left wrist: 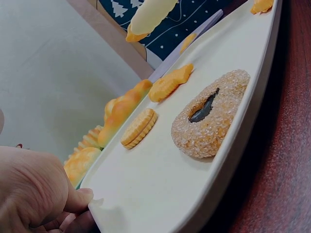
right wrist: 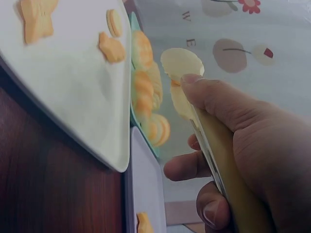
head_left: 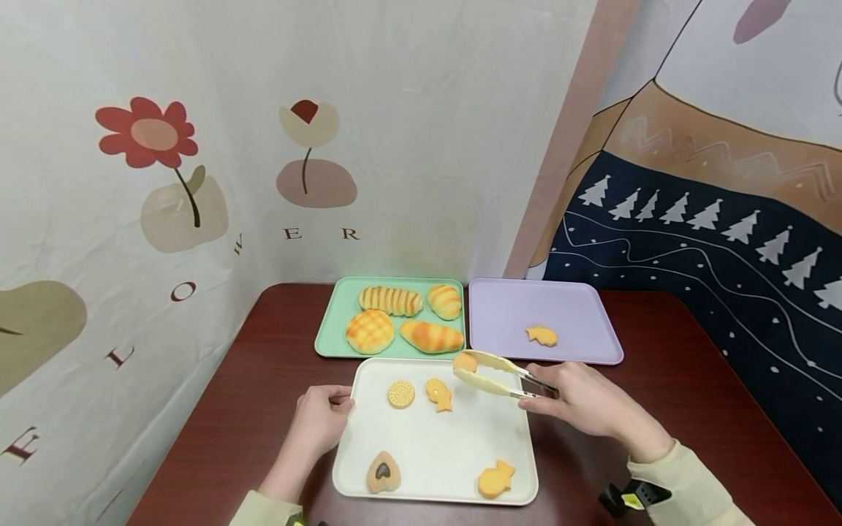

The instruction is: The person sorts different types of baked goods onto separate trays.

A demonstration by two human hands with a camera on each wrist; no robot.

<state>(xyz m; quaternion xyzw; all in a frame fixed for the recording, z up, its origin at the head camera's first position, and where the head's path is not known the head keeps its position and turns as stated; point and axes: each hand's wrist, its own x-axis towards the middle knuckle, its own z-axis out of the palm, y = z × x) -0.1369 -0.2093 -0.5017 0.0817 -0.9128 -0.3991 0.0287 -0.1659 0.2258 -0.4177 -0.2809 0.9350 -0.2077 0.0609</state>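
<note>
My left hand (head_left: 317, 418) pinches the left rim of a white tray (head_left: 437, 453), its thumb on the edge in the left wrist view. My right hand (head_left: 588, 398) grips cream-tipped tongs (head_left: 485, 385), whose tips hold a small golden-brown cookie (head_left: 464, 361) above the tray's back right part. On the white tray lie a round cookie (head_left: 400, 394), a fish-shaped cookie (head_left: 439, 394) beside it, another fish-shaped cookie (head_left: 495, 481) at front right, and a sugared cookie with a dark centre (left wrist: 209, 116) at front left. Much of the held cookie is hidden by the tongs in both wrist views.
Behind the white tray stands a green tray (head_left: 325, 337) with several breads, among them a round crosshatched bun (head_left: 370, 332). To its right is a purple tray (head_left: 572, 314) holding one fish-shaped cookie (head_left: 542, 336). All stand on a dark red-brown table (head_left: 263, 351) against printed curtains.
</note>
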